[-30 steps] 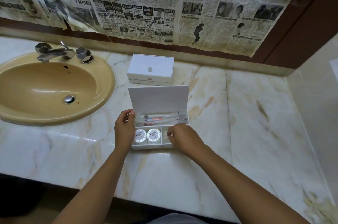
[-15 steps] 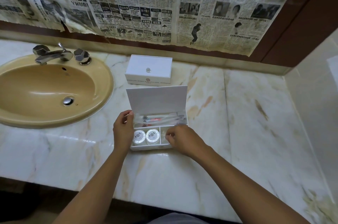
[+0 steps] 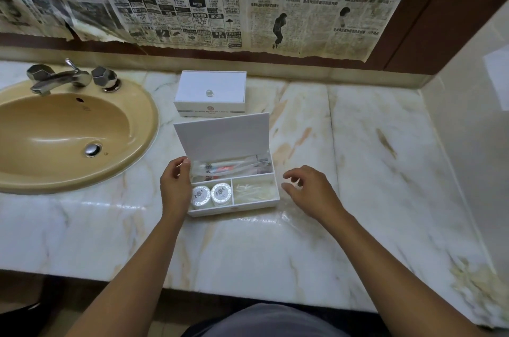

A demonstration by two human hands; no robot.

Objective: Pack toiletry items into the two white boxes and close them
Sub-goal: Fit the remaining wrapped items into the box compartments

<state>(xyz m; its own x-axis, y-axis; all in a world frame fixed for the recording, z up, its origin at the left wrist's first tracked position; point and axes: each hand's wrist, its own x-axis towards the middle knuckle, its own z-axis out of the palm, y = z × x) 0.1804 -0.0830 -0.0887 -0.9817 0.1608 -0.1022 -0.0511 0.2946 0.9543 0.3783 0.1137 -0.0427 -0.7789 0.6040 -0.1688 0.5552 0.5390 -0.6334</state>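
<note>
on the marble counter [image 3: 358, 171], the left grip [image 3: 175, 185] held the open box [image 3: 234, 206] at its left wall; the right grip [image 3: 309, 190] hovered just right of it, fingers loosely spread, holding nothing.

A: What's hidden in the open box [image 3: 234, 208]?
B: Its left wall, behind the left hand [image 3: 175, 188]. The raised lid [image 3: 223, 135] covers part of the long back slot, so the wrapped items [image 3: 228, 167] there can't be sorted out.
A: Print on the closed box [image 3: 210, 94] behind it?
B: Too small to read.
A: Sink [image 3: 68, 130], left of the open box?
B: Cut off at the frame's left edge.
</note>
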